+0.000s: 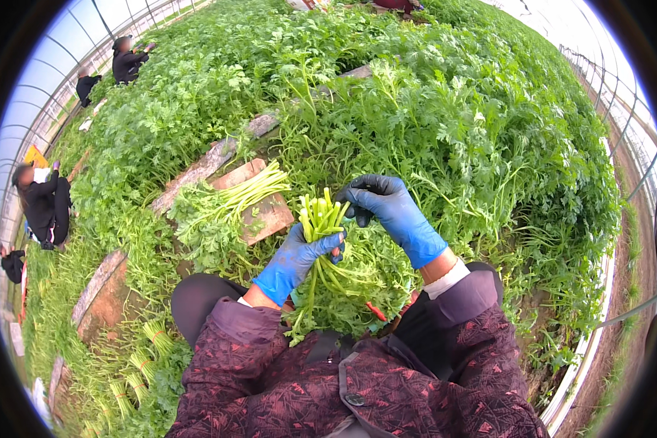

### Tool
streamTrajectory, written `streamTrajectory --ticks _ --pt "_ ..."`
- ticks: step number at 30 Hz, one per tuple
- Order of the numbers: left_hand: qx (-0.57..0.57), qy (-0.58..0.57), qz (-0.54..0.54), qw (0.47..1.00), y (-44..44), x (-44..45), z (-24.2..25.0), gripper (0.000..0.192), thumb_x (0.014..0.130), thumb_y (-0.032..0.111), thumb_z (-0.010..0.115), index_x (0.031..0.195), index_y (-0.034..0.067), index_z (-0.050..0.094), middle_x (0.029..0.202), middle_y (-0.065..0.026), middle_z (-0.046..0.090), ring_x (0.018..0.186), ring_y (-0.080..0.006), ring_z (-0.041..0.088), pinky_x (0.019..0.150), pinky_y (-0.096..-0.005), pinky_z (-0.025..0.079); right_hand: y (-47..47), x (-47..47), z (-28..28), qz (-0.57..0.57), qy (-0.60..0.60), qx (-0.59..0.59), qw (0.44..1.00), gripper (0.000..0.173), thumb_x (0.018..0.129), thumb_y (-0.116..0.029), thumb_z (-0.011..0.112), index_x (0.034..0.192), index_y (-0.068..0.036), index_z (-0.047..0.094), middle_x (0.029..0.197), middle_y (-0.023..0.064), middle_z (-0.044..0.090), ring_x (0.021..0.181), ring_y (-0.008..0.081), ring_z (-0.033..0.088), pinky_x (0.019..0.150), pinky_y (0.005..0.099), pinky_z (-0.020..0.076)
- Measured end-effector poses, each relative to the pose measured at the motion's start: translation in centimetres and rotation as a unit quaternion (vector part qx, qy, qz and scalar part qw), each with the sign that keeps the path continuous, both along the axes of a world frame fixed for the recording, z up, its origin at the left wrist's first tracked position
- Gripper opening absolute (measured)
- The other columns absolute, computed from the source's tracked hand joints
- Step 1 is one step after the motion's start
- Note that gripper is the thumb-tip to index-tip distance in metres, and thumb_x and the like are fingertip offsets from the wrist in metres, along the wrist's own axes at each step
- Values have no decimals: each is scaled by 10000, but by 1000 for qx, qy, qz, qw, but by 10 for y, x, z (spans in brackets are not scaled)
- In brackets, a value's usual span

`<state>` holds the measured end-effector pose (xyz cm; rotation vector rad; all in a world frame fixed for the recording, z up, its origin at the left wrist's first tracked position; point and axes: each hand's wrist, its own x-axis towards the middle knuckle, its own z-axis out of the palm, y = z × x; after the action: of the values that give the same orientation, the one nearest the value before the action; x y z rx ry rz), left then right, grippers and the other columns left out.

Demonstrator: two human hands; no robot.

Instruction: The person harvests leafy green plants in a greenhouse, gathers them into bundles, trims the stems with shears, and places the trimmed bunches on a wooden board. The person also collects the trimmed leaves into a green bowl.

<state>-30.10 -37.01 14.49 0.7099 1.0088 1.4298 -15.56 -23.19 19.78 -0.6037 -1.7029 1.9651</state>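
My left hand (301,260), in a blue glove, grips a bunch of leafy green stems (324,212) that look like crown daisy. Their pale cut ends point up, and the leaves hang down over my lap. Also in a blue glove, my right hand (386,211) has its fingers curled beside the cut ends at the bunch's right side. Whether those fingertips pinch a stem cannot be made out. To the left of the bunch, a pile of cut stems (252,189) lies across a wooden board (271,218). A red object (376,311) shows partly among the leaves on my lap.
Several banded bundles (156,335) lie at lower left. Weathered planks (197,168) run through the dense standing greens (460,126). Several people (42,205) crouch along the left side; another person (397,4) is partly visible at the top. A white edging (580,361) borders the bed at right.
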Motion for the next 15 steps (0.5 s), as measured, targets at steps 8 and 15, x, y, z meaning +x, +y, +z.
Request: streamTrajectory --ticks 8,15 --pt "-12 24 20 999 5 2 4 340 814 107 741 1095 24 567 849 -49 624 691 -153 610 642 -304 517 -11 -7 -6 29 -102 219 970 218 909 -104 620 1060 52 629 835 70 676 683 77 621 611 245 538" --pt "3 262 59 963 7 21 -26 346 844 177 717 1142 42 605 884 -37 688 737 -183 645 678 -303 513 21 -3 25 -47 -165 228 958 502 951 -441 536 1085 28 656 959 78 699 846 135 632 755 296 508"
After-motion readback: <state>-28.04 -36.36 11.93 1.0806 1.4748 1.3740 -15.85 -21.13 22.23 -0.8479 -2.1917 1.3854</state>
